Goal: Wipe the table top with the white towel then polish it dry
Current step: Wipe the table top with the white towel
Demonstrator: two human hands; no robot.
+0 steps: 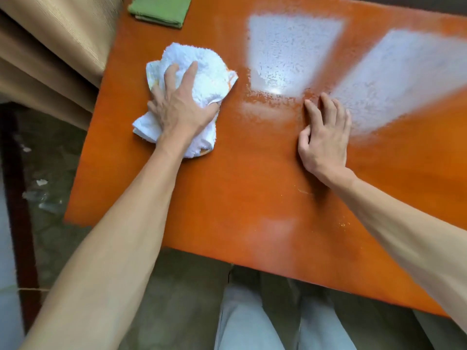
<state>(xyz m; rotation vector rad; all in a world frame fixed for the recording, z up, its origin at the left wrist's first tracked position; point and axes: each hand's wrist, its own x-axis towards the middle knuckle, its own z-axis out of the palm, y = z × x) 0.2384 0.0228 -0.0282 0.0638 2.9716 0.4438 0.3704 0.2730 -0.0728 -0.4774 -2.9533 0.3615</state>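
Both hands rest on the orange table top (252, 198), seen from the head camera looking down. Left hand (180, 107): palm down on the white towel (202, 72), fingers spread and pressing into the crumpled cloth, thumb tucked against a fold at the towel's right side; the grip is a flat press with the fingertips curled lightly into the pile, not a pinch. Right hand (324, 137): well to the right of the towel, bare and holding nothing, fingers together and slightly bent, fingertips touching the table surface, palm raised a little off it. White towel: bunched into an irregular heap toward the left edge of the table, part of it showing beyond the fingers and part trailing under the wrist toward the near side; a thin orange-yellow trim shows along its right fold. Two pale, speckled patches (290, 51) lie on the table to the right of the towel and beyond the right hand; they may be bright reflections over a wet or droplet-covered film, though motion blur leaves this uncertain. Green cloth (159, 10): folded, lying at the table's far edge beyond the towel, partly cut off by the frame. Beige curtain (50, 59): hanging left of the towel, off the table. Light-coloured trousers (252, 319) appear below the table's near edge
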